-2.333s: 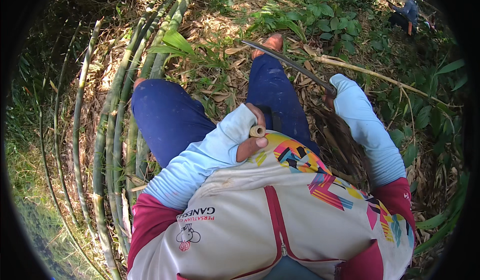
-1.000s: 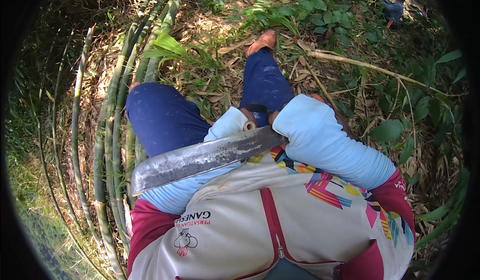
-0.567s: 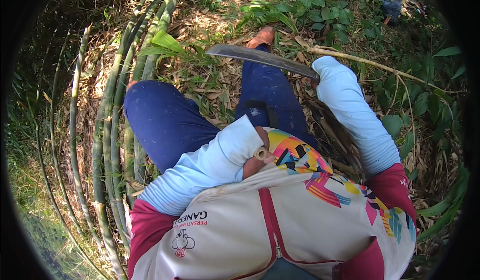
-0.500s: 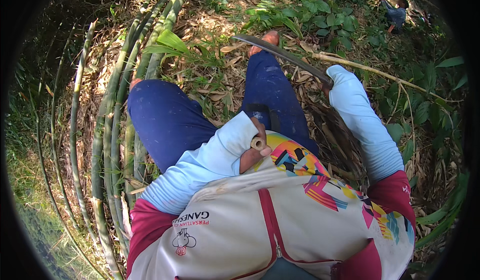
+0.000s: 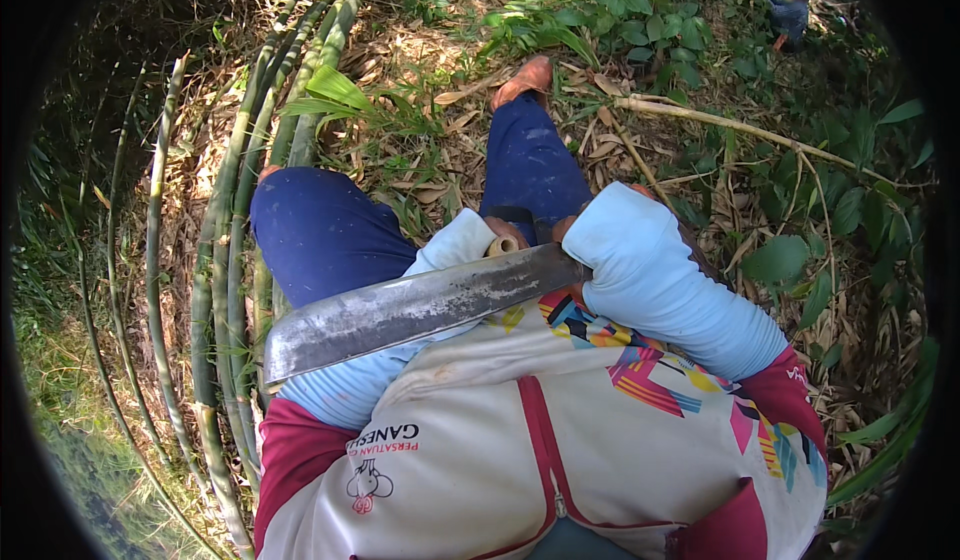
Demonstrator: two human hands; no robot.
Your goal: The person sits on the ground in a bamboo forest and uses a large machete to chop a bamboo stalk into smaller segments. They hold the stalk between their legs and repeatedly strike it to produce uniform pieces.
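My right hand [image 5: 566,230] is closed around the handle of a machete [image 5: 420,305], mostly hidden by the pale blue sleeve. Its broad, dark, worn blade lies across the front of my waist, tip pointing left above my left forearm. Behind the blade, my left hand [image 5: 508,228] is closed on a pale, hollow, bamboo-like tube [image 5: 503,247], whose round open end shows just above the blade's upper edge. Most of the left fingers are hidden by the blade. Whether blade and tube touch I cannot tell.
Several long green bamboo poles [image 5: 222,260] run along my left. A dry pale stick [image 5: 740,128] lies at the far right among leafy plants [image 5: 640,20]. Dry leaves cover the ground around my bare foot [image 5: 525,82]. Another person [image 5: 788,12] is at the far upper right.
My right hand has brought the machete from out at the right in to my waist, its blade now crossing in front of my left forearm. The left hand still grips the tube, moved slightly up.
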